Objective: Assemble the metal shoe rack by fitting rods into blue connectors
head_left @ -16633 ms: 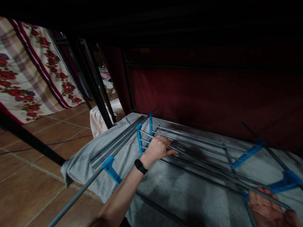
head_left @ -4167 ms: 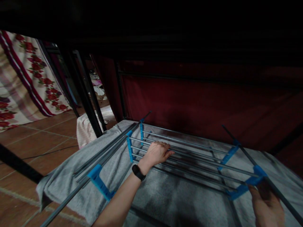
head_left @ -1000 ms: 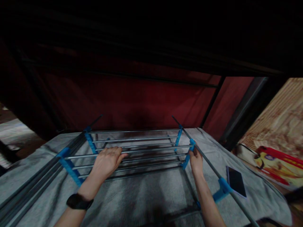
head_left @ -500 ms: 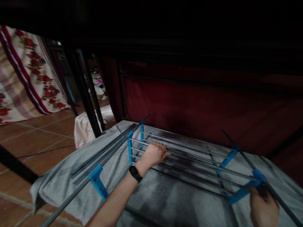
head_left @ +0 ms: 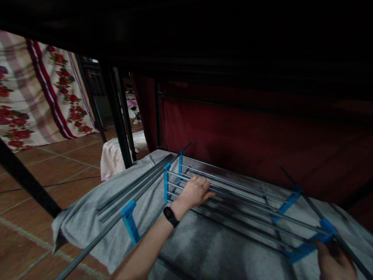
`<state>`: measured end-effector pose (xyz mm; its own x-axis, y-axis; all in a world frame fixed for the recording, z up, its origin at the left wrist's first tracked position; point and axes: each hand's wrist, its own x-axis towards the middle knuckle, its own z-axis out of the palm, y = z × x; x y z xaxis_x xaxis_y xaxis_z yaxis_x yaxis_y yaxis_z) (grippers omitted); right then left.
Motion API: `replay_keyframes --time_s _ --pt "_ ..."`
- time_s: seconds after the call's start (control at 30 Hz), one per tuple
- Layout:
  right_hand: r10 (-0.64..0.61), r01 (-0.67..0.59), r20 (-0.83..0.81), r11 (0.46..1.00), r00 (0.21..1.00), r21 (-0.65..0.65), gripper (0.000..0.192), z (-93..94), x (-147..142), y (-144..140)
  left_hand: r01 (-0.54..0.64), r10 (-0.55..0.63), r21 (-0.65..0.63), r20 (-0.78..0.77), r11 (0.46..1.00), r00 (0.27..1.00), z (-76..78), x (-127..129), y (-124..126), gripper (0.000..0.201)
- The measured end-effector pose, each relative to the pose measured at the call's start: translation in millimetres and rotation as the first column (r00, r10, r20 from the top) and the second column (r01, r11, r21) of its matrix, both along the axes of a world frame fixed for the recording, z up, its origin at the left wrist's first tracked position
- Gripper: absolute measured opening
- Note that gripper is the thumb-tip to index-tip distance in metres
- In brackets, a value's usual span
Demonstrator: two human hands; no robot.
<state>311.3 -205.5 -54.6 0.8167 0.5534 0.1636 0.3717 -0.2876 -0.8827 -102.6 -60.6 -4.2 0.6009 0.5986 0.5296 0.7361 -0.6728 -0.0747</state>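
Note:
A rack of grey metal tubes (head_left: 247,212) with blue plastic brackets lies on a grey blanket (head_left: 210,245). My left hand (head_left: 197,191), with a black band on the wrist, is closed over the tubes left of the rack's middle; its fingertips are hidden. At the right end, my right hand (head_left: 333,261) is closed on the near blue bracket (head_left: 309,247), beside a long side pole (head_left: 351,251). Shadow hides part of its fingers. Another blue bracket (head_left: 131,223) sits on the left side pole (head_left: 93,243), nearest to my left forearm.
Several loose grey tubes (head_left: 134,186) lie along the blanket's left side. Dark posts (head_left: 116,116) and a low black overhead frame (head_left: 204,46) surround the bed. Red cloth (head_left: 247,136) hangs behind. A floral sheet (head_left: 46,93) hangs at left above the tiled floor (head_left: 26,217).
The whole scene has shifted right and slightly down as my head turned left. Both hands keep their places on the rack, and its shape looks the same.

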Motion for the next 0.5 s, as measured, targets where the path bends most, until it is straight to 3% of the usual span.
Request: replay_keyframes --time_s 0.1,0.27,0.5 --pt "-0.002 -0.005 -0.05 0.991 0.999 -0.132 0.068 9.4 -6.9 -2.4 -0.027 0.026 0.047 0.026 0.999 0.999 -6.5 -1.1 1.7 0.034" --pt "0.014 -0.014 0.005 0.999 1.0 -0.03 0.063 8.4 -12.6 -1.7 -0.056 0.055 0.05 0.019 0.997 0.998 -11.1 0.0 6.6 0.034" --pt "0.022 -0.023 0.015 0.995 1.0 0.1 0.056 -17.6 5.5 4.7 -0.051 0.051 0.032 -0.013 0.998 0.999 -7.9 1.5 6.1 0.035"
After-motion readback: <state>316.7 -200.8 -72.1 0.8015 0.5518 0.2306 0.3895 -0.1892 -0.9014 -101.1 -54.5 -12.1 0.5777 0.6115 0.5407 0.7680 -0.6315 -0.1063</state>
